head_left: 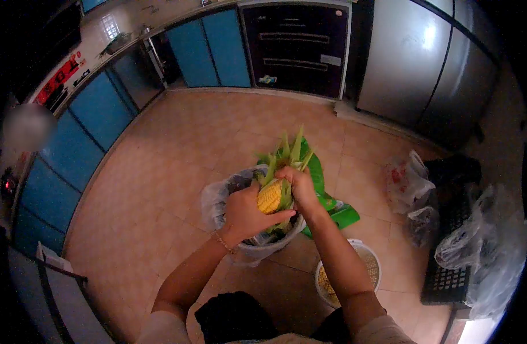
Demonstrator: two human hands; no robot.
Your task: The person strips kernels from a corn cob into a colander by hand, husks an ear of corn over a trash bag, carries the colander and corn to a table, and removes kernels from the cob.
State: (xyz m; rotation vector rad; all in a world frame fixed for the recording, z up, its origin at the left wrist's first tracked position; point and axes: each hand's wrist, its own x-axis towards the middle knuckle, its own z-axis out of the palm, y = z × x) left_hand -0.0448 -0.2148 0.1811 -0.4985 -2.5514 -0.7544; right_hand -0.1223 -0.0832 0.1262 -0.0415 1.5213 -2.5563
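Note:
A corn cob [269, 198] with yellow kernels showing and green husk [295, 150] spread at its far end is held over a lined bin [263, 252]. My left hand [246, 212] is wrapped round the cob's left side, its thumb stretched across below it. On the right side, my right hand [298, 186] grips the husk, fingers closed. Dark and leafy scraps lie in the bin under the hands. Right of the bin a green plastic bag [344, 213] lies on the floor. A white basket [378, 269] with yellow kernels stands near my right forearm.
Plastic bags [410, 180] and a black crate [447, 284] are on the floor at the right. Blue cabinets [97, 117] line the left and back. A dark drawer unit [295, 49] and a steel fridge [404, 57] stand at the back.

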